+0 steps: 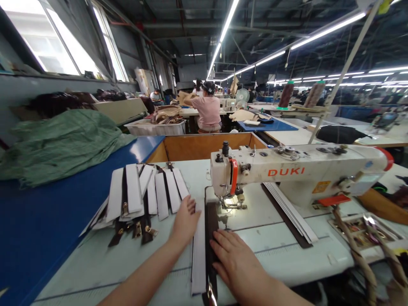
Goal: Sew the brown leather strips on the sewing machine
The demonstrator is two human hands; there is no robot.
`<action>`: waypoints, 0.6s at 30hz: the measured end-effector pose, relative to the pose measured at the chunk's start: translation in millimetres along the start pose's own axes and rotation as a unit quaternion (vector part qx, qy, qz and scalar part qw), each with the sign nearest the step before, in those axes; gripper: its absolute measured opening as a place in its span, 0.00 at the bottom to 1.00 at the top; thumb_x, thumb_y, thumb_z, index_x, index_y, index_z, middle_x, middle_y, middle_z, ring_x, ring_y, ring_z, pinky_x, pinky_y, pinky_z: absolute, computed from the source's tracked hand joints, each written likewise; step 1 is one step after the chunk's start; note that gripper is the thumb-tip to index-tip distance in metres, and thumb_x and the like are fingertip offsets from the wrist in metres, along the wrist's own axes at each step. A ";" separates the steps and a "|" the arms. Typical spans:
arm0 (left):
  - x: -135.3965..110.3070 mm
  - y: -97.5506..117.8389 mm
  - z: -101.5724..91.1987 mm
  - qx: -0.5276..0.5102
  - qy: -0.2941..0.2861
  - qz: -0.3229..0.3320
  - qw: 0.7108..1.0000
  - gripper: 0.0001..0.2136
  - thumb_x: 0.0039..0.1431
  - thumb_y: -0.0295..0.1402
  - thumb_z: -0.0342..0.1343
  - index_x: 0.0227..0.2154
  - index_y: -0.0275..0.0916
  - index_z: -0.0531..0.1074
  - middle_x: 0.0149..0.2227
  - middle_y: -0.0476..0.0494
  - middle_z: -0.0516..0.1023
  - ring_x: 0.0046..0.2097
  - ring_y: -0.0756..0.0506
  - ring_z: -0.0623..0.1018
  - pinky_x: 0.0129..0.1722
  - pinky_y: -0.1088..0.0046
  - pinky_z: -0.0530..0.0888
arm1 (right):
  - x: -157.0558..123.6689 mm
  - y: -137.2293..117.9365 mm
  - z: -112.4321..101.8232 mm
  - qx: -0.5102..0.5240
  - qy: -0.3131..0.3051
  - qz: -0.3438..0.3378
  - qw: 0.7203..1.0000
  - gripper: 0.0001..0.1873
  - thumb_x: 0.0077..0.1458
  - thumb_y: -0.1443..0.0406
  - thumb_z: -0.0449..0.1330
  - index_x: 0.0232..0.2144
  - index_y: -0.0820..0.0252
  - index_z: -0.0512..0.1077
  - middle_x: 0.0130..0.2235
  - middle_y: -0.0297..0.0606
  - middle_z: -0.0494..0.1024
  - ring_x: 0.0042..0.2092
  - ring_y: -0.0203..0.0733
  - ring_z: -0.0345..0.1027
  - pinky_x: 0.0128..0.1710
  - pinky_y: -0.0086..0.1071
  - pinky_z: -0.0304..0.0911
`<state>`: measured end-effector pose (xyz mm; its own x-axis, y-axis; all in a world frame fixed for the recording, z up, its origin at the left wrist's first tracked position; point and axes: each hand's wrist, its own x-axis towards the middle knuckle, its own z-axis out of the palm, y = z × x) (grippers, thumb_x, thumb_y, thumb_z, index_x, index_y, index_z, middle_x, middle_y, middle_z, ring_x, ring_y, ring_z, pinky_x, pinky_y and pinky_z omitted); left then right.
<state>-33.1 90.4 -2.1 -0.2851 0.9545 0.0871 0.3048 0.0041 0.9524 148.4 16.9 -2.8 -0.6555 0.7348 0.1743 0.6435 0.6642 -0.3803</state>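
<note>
A zipper piece with a white strip (199, 259) and a dark brown strip (211, 225) lies lengthwise in front of the sewing machine (274, 170). Its metal zipper pull (211, 294) shows at the near end. My left hand (185, 219) rests at the white strip's far end, fingers stretched out and a little bent. Flat against the brown strip, my right hand (236, 259) has its fingers extended. To the left of the presser foot (232, 205) lies the brown strip's far end. A pile of zipper pieces (134, 193) with white strips and metal pulls sits left of my left hand.
More white strips (288, 208) on a brown strip lie under the machine arm. A tray of small tools (363, 229) is at right. Green cloth (63, 140) covers part of the blue table (22, 225). A person in pink (208, 111) sits ahead.
</note>
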 end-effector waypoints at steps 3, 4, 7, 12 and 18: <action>-8.5 -0.9 -8.5 0.056 -0.003 0.088 0.995 0.19 0.50 0.29 0.55 0.48 0.38 0.71 0.60 0.39 0.65 0.64 0.38 0.58 0.64 0.51 0.49 | 2.4 -0.2 2.5 0.006 0.011 0.012 1.000 0.23 0.62 0.62 0.54 0.57 0.66 0.65 0.60 0.48 0.65 0.61 0.51 0.56 0.62 0.45 0.52; -15.3 -4.7 -10.6 0.078 -0.026 0.123 0.989 0.18 0.52 0.30 0.55 0.47 0.39 0.72 0.61 0.40 0.64 0.64 0.38 0.58 0.64 0.52 0.48 | 3.1 -0.3 1.7 0.010 0.011 0.010 1.000 0.23 0.62 0.61 0.54 0.57 0.66 0.65 0.60 0.47 0.65 0.61 0.51 0.56 0.61 0.44 0.52; -34.5 -26.5 -13.7 0.275 -0.151 0.348 0.884 0.19 0.61 0.32 0.47 0.54 0.43 0.68 0.62 0.42 0.63 0.62 0.40 0.63 0.60 0.56 0.61 | 4.3 6.8 -10.0 0.019 0.018 -0.011 1.000 0.21 0.60 0.61 0.57 0.54 0.62 0.68 0.58 0.43 0.67 0.59 0.47 0.59 0.60 0.39 0.54; -31.6 -48.1 -15.4 0.440 -0.132 0.467 0.756 0.22 0.63 0.31 0.42 0.60 0.40 0.60 0.62 0.38 0.62 0.61 0.40 0.64 0.54 0.59 0.69 | -17.4 65.1 -62.2 -0.067 0.102 0.173 0.977 0.16 0.58 0.66 0.57 0.49 0.56 0.71 0.52 0.39 0.73 0.53 0.40 0.66 0.54 0.30 0.59; -10.3 -42.0 -8.0 0.424 -0.125 0.464 0.768 0.20 0.65 0.35 0.41 0.57 0.37 0.65 0.60 0.37 0.66 0.59 0.40 0.68 0.53 0.61 0.71 | -73.1 141.3 -103.1 -0.135 0.122 0.368 0.912 0.12 0.58 0.66 0.55 0.41 0.67 0.74 0.41 0.52 0.75 0.45 0.54 0.70 0.45 0.41 0.62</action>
<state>-50.2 78.1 -40.7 0.5634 0.6911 0.4526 0.7837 -0.6204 -0.0283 328.0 71.1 24.3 0.0787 0.9820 0.1720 0.9690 -0.0349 -0.2445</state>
